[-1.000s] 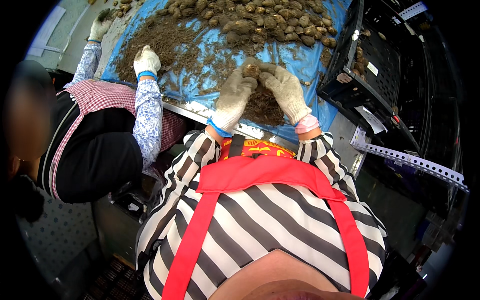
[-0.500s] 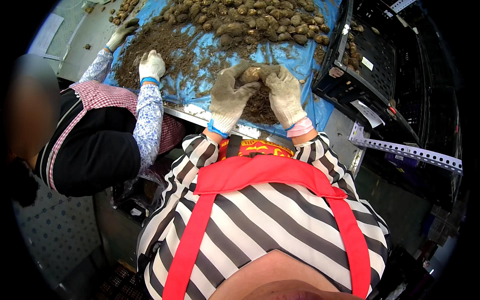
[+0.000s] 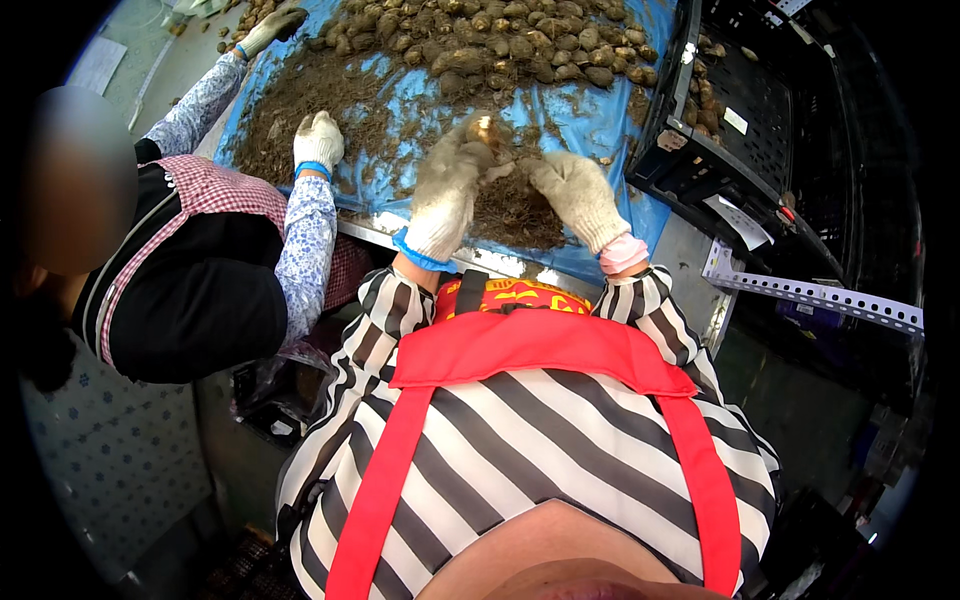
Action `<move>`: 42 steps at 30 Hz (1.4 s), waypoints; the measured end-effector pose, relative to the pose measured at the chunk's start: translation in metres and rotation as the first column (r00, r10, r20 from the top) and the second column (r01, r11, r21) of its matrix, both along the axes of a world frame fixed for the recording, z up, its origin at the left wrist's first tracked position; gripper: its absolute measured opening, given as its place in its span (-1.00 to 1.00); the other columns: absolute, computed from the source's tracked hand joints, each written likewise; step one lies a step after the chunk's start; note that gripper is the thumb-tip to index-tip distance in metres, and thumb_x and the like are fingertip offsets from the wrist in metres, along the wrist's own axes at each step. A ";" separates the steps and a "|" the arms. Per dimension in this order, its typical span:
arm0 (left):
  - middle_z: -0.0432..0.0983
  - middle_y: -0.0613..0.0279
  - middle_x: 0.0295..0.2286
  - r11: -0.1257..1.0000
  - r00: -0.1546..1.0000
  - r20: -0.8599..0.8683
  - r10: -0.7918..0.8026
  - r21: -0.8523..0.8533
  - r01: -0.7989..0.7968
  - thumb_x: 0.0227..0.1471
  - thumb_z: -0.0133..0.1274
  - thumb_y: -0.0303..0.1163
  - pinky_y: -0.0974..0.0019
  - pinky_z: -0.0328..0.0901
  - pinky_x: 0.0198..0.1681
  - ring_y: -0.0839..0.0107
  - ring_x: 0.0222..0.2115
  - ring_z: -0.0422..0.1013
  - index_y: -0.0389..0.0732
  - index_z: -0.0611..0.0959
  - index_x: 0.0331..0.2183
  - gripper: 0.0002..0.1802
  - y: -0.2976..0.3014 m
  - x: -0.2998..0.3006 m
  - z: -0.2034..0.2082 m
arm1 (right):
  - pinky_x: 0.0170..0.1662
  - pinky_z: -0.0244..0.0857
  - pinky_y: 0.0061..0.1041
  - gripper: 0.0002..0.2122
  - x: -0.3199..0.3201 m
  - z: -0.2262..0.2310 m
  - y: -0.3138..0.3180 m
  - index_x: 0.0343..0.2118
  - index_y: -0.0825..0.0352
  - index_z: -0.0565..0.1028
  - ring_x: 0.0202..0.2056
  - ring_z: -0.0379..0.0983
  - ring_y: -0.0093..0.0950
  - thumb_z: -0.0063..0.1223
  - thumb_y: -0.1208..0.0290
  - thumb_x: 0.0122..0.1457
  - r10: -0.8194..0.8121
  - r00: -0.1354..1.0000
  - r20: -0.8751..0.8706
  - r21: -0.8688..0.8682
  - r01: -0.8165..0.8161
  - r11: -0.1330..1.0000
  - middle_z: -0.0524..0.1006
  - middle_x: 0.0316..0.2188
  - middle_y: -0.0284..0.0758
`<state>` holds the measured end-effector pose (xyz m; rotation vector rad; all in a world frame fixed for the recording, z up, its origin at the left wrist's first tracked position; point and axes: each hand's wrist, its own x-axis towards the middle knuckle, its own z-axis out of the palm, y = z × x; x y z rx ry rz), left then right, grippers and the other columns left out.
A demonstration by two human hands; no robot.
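Observation:
Both my hands wear soiled knitted gloves above the blue sheet (image 3: 575,125). My left hand (image 3: 447,185) is closed round a small brown taro corm (image 3: 484,129), whose pale cut-looking end shows at the fingertips. Just to its right, my right hand (image 3: 580,198) has its fingers bent and pressed together near the left thumb; what they hold, if anything, is hidden. Below and between the hands lies a heap of dark fibrous root scraps (image 3: 515,213). A large pile of taro corms (image 3: 520,40) covers the far part of the sheet.
At the left a co-worker (image 3: 190,270) reaches over the same table with gloved hands, one near more root debris (image 3: 285,125). Black plastic crates (image 3: 745,150) stand on the right, corms inside one. A perforated metal strip (image 3: 820,295) juts out below them.
My hands have parted: the left rose slightly with the corm and turned it, while the right moved down and to the right, off the corm. The co-worker's hands shifted a little.

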<state>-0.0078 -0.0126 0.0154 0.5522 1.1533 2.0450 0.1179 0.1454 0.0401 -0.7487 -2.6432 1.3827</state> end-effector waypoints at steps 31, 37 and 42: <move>0.53 0.04 -0.03 0.880 0.907 -0.414 0.079 -0.399 -0.259 0.19 0.09 -0.35 0.35 0.45 -0.02 0.38 -0.06 0.51 -0.40 0.49 0.12 -0.48 0.009 0.015 0.021 | -0.11 0.46 -0.34 -0.77 -0.018 0.018 -0.020 -0.13 0.29 0.64 -0.22 0.62 -0.26 0.17 0.38 0.17 -0.158 0.905 -0.396 -0.050 0.150 0.987 0.67 -0.24 -0.18; 0.55 0.08 -0.14 0.887 0.930 -0.365 0.054 -0.410 -0.213 0.17 0.05 -0.44 0.36 0.46 -0.07 0.39 -0.16 0.52 -0.43 0.44 0.16 -0.46 0.006 -0.002 0.001 | -0.06 0.43 -0.24 -0.81 -0.019 0.027 -0.010 -0.19 0.31 0.62 -0.16 0.57 -0.15 0.12 0.46 0.14 0.099 0.949 -0.298 0.213 -0.035 0.976 0.64 -0.23 -0.14; 0.50 0.11 -0.14 0.981 0.989 -0.108 0.100 -0.153 -0.115 0.15 -0.05 -0.53 0.44 0.46 -0.12 0.42 -0.18 0.52 -0.46 0.27 0.25 -0.35 0.002 -0.011 -0.016 | -0.05 0.45 -0.33 -0.73 -0.012 0.025 0.006 -0.06 0.33 0.61 -0.12 0.59 -0.29 0.12 0.45 0.18 0.078 0.969 -0.236 -0.041 -0.090 0.995 0.65 -0.16 -0.17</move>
